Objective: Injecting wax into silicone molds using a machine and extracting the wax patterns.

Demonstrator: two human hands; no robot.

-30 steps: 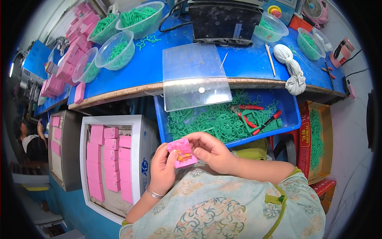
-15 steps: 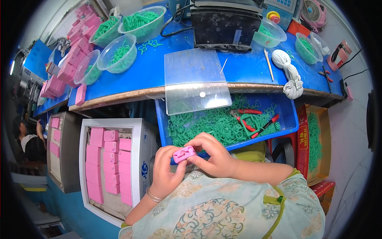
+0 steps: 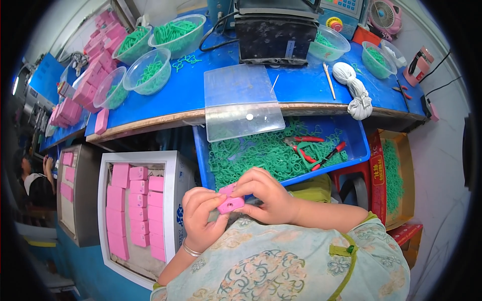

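Between my fingers is a small pink block [image 3: 231, 204] with a round dark hole in the face turned up toward me. My left hand [image 3: 203, 218] is closed on its left side, and my right hand [image 3: 266, 198] grips it from the right, fingers curled over the top. Just beyond them a blue tray [image 3: 359, 145] is heaped with green looped pieces [image 3: 236, 158], with red-handled pliers [image 3: 307, 139] lying on top. At my left, a white box [image 3: 173, 170] holds rows of pink blocks [image 3: 118, 198].
A blue bench [image 3: 301, 80] carries green-filled bowls [image 3: 145, 75], a black machine [image 3: 271, 40], a clear sheet [image 3: 241, 90], a white cloth bundle [image 3: 356, 95] and stacked pink blocks [image 3: 88, 88]. A cardboard box [image 3: 401, 210] stands right. Another person [image 3: 37, 185] is at far left.
The pink block has been turned in my fingers: its yellow-stained face showed earlier, then a slotted face, now the holed one. My right fingers have curled further over it.
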